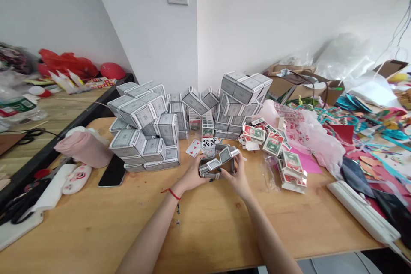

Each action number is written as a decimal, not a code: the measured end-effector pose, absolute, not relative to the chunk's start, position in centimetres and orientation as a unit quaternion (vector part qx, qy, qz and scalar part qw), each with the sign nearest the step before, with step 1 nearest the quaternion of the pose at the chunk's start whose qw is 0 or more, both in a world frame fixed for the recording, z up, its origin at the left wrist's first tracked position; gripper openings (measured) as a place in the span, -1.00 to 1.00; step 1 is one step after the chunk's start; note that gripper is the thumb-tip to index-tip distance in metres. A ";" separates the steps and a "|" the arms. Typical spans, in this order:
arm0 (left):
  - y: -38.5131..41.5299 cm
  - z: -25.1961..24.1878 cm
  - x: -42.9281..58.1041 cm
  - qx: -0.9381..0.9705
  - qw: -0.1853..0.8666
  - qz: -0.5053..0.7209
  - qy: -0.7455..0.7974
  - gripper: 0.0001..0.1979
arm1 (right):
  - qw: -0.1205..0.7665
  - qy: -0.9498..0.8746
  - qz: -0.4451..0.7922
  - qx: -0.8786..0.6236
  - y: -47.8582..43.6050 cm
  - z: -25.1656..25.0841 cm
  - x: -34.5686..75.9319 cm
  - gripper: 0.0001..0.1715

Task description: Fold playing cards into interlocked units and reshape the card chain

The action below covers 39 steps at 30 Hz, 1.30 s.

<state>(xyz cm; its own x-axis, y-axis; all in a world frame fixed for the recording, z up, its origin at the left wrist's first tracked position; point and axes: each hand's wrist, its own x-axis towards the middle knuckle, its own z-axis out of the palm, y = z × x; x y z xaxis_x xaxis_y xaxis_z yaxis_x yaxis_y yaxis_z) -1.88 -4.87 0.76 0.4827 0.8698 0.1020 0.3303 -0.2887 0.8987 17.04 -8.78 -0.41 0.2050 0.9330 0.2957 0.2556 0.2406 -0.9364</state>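
Observation:
Between both hands is a partly open box folded from grey-backed playing cards (225,154), some of its card flaps standing up at the top. My left hand (190,176) is closed around its left side. The fingers of my right hand (238,178) grip the right side, with the thumb at the near edge. Just behind the box, several loose playing cards (193,148) lie face up on the table. Stacks of finished card boxes rise at the left (138,113) and at the right (243,87).
Red-and-green card packs (272,142) lie in a heap to the right, beside a pink plastic bag (316,132). A phone (112,172) and a pink roll (84,147) are on the left of the wooden table (205,227). A white elongated device (361,212) sits far right.

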 end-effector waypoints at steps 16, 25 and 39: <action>-5.5 -0.4 -1.0 0.757 0.355 0.323 0.442 -0.27 | 0.584 -0.517 0.386 -0.493 -5.9 4.7 17.5 -0.63; -5.5 -1.2 -1.7 0.750 0.350 0.311 0.466 -0.34 | 0.653 -0.302 0.376 -0.584 -7.6 6.0 23.6 -0.49; -5.8 0.4 -3.3 0.730 0.400 0.348 0.431 -0.22 | 0.353 -0.524 0.164 -0.758 -11.4 0.1 24.1 -0.33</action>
